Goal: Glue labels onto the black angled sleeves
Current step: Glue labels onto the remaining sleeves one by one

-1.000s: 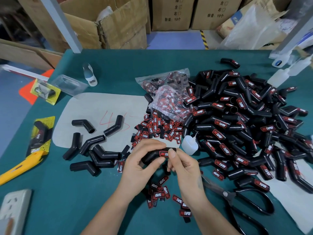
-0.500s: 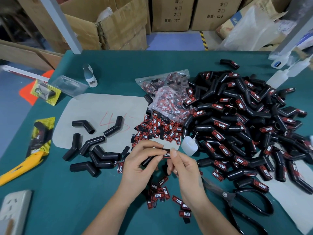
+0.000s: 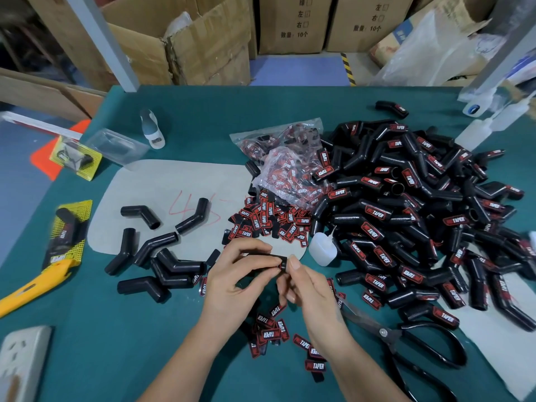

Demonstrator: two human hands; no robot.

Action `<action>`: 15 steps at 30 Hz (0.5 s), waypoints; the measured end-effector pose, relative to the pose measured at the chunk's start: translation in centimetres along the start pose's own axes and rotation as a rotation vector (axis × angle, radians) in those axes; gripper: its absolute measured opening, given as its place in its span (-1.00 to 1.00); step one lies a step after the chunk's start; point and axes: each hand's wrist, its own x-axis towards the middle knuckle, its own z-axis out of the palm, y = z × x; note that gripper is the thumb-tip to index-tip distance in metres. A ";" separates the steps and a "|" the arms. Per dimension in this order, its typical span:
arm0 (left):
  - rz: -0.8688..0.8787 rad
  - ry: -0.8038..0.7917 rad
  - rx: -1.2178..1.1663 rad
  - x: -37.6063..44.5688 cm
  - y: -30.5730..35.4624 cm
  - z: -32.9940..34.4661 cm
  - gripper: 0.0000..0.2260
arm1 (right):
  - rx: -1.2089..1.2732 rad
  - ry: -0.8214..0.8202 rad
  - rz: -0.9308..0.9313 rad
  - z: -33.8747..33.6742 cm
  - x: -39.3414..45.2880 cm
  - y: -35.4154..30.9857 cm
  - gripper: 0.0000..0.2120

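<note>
black scissors (image 3: 412, 340), yellow utility knife (image 3: 32, 285), white power strip (image 3: 20, 361)

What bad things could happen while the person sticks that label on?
The label is hidden between the fingers of both hands, the left hand and the right hand, on the black sleeve, so it might end up crooked. Glue could get on the fingertips. The little glue bottle lies tipped beside the hands and might leak. The scissors lie close by the right wrist, which could bump them.
</note>
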 end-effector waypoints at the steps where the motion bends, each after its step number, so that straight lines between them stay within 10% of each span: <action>1: 0.004 -0.005 -0.004 0.0 0.0 -0.1 -0.90 | -0.003 0.000 -0.001 0.0 0.0 0.0 -0.47; 15: -0.074 -0.072 -0.092 0.5 -0.1 -0.6 -0.92 | -0.024 -0.005 -0.010 0.0 -0.2 -0.4 -0.48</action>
